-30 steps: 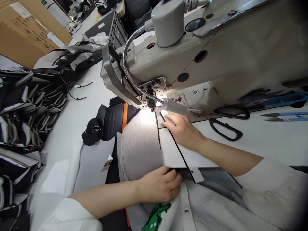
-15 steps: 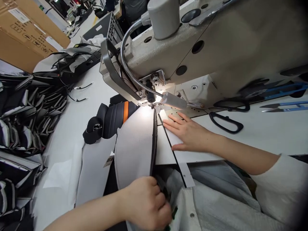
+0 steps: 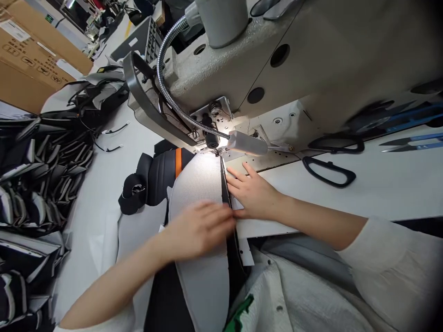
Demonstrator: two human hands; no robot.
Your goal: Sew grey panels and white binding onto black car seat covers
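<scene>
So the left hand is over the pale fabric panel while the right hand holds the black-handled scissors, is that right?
Not quite: the right hand isn't holding the black-handled scissors. The head view shows it with fingers spread beside the pale fabric panel, the scissors lying apart from it. The left hand is indeed over the panel.

My white table [image 3: 81,193] spreads out on both sides of me. At my far left I have a brown box [image 3: 20,87], with dark print and pale labels on its side. Farther back I see a grey crate [image 3: 138,50], a second pale table [image 3: 112,39] with a yellow strip [image 3: 128,29], and a small green sign [image 3: 49,18]. Close to me a lamp [image 3: 247,144] casts a bright white glow; the far clutter is too small for me to make out.
</scene>
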